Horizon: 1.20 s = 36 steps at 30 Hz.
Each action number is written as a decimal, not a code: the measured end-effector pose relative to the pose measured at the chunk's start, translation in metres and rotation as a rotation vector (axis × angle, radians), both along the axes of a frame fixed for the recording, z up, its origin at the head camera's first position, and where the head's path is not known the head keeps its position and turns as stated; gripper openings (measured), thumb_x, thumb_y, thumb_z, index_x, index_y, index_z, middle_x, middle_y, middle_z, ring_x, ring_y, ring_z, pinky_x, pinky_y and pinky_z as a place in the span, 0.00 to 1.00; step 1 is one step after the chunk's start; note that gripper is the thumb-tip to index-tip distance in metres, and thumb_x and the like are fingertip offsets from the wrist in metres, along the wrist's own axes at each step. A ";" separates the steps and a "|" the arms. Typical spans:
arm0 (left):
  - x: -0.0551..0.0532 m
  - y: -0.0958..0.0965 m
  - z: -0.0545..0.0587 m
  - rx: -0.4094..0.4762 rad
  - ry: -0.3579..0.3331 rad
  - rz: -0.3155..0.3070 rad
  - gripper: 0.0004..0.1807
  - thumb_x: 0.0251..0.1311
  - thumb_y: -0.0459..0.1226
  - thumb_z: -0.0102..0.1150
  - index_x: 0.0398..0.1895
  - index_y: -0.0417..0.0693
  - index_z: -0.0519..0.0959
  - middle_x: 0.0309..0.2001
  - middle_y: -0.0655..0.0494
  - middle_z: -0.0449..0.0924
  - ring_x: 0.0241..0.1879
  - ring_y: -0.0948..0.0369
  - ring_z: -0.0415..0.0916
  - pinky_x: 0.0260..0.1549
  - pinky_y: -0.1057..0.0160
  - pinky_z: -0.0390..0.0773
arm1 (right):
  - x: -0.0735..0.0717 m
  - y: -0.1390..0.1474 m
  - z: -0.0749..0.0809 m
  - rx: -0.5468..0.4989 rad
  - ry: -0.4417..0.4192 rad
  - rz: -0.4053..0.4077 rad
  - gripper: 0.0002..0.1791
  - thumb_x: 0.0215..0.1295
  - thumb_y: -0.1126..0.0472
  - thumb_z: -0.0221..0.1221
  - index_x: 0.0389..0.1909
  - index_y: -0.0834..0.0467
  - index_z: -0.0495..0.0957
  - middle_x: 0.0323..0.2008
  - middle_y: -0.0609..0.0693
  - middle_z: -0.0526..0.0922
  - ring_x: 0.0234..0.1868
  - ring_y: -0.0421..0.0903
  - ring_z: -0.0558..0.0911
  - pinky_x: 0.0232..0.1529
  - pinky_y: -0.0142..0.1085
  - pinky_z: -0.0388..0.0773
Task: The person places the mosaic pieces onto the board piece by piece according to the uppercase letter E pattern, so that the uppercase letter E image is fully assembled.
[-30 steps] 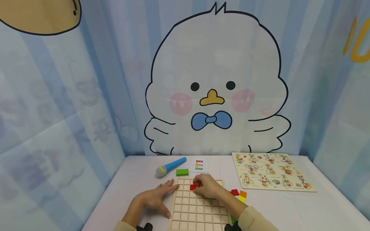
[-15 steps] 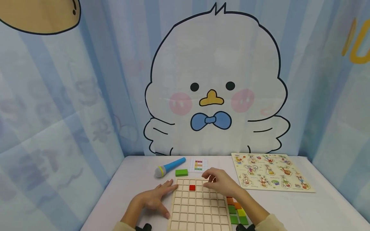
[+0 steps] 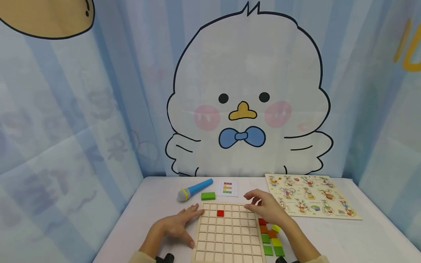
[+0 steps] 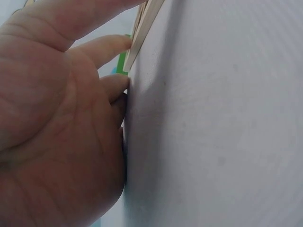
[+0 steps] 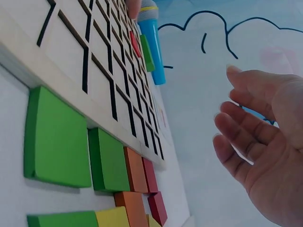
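A wooden grid board [image 3: 227, 239] lies on the table in front of me, with one red square tile [image 3: 220, 213] in a cell near its far edge. My left hand [image 3: 177, 223] is spread along the board's left side, fingertips and thumb touching that edge. Above the board's far right corner hovers my right hand [image 3: 265, 207]; in the right wrist view its fingers [image 5: 241, 127] are loosely bent with nothing between them. Beside the board's right edge lie several loose tiles: green [image 5: 57, 137], orange [image 5: 136, 171], red [image 5: 157, 208] and yellow [image 5: 112, 217].
Beyond the board lie a blue toy microphone [image 3: 195, 189], a green block [image 3: 208, 196] and a small card [image 3: 227, 188] with a coloured grid pattern. A wooden picture puzzle [image 3: 312, 197] sits at the back right. A printed curtain [image 3: 243, 65] stands behind the table [image 3: 329, 241].
My right hand has let go of the red tile, which stays in its cell, and has moved right to the board's far right corner. The left hand has kept its place.
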<state>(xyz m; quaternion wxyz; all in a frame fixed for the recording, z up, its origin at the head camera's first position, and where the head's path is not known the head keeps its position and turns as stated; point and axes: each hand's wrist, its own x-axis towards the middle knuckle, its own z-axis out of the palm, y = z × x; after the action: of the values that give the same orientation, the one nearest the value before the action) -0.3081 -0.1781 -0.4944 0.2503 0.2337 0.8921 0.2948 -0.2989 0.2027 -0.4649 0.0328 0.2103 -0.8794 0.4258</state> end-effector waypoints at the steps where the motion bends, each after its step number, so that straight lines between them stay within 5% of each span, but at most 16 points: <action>1: 0.000 0.000 0.000 0.001 -0.001 0.002 0.60 0.44 0.48 0.85 0.81 0.73 0.59 0.86 0.52 0.40 0.83 0.34 0.36 0.73 0.23 0.43 | 0.000 0.003 0.000 -0.002 -0.004 -0.002 0.16 0.69 0.54 0.68 0.54 0.53 0.83 0.51 0.57 0.85 0.43 0.40 0.80 0.44 0.30 0.79; 15: 0.000 0.001 -0.001 0.002 -0.024 0.014 0.60 0.43 0.49 0.85 0.81 0.75 0.59 0.86 0.54 0.41 0.83 0.35 0.36 0.72 0.22 0.43 | -0.003 0.046 0.010 0.055 -0.093 -0.065 0.19 0.68 0.56 0.68 0.57 0.56 0.83 0.51 0.57 0.86 0.44 0.46 0.80 0.43 0.32 0.79; 23: -0.002 0.000 -0.002 0.006 -0.022 0.012 0.60 0.43 0.50 0.85 0.81 0.76 0.59 0.86 0.54 0.40 0.83 0.35 0.35 0.73 0.22 0.42 | -0.001 0.058 0.007 0.055 -0.133 -0.020 0.22 0.67 0.59 0.69 0.59 0.64 0.81 0.51 0.61 0.85 0.43 0.49 0.78 0.35 0.32 0.79; 36: -0.002 0.000 -0.004 0.003 -0.002 0.004 0.60 0.43 0.50 0.85 0.81 0.74 0.59 0.86 0.54 0.40 0.84 0.38 0.36 0.74 0.24 0.43 | 0.000 0.063 -0.002 0.149 -0.134 -0.001 0.19 0.64 0.65 0.70 0.55 0.63 0.83 0.47 0.57 0.86 0.40 0.48 0.75 0.34 0.31 0.75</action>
<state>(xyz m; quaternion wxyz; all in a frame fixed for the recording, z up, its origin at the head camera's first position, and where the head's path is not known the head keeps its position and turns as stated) -0.3103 -0.1778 -0.4980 0.2504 0.2317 0.8919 0.2968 -0.2991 0.2655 -0.4671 -0.0414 0.1829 -0.9090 0.3722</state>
